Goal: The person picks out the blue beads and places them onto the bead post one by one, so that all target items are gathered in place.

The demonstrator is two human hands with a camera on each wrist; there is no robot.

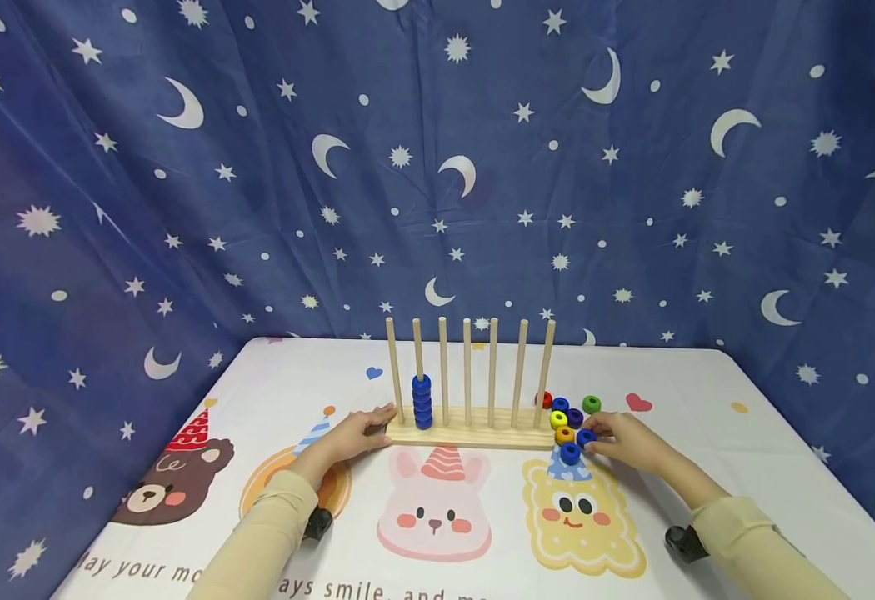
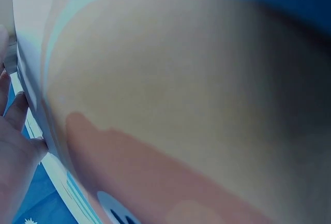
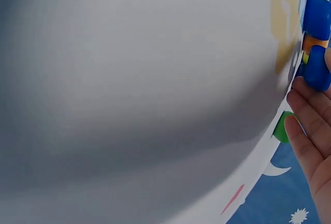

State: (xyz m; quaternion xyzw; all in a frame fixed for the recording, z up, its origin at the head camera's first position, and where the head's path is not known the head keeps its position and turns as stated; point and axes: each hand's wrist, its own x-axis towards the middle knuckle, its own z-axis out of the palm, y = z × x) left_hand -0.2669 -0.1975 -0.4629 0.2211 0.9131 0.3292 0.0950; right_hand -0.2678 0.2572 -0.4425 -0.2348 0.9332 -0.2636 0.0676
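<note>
A wooden bead rack (image 1: pixel 475 435) with several upright pegs stands on the table. Several blue beads (image 1: pixel 422 402) are stacked on its second peg from the left. My left hand (image 1: pixel 349 435) holds the left end of the rack's base, thumb in front and fingers behind; the left wrist view catches only part of this hand (image 2: pixel 18 146). At the rack's right end, my right hand (image 1: pixel 627 440) pinches a blue bead (image 3: pixel 317 69) between thumb and fingers. Close by lie another blue bead (image 1: pixel 570 453), an orange bead (image 1: pixel 564 435) and a yellow bead (image 1: pixel 558 419).
Beyond these are a purple bead (image 1: pixel 575 417), a further blue bead (image 1: pixel 560 404), a green bead (image 1: pixel 592 404) and a red bead (image 1: pixel 546 399) behind the last peg. A white cartoon tablecloth (image 1: pixel 512 533) covers the table, and a starry blue curtain (image 1: pixel 407 208) hangs behind.
</note>
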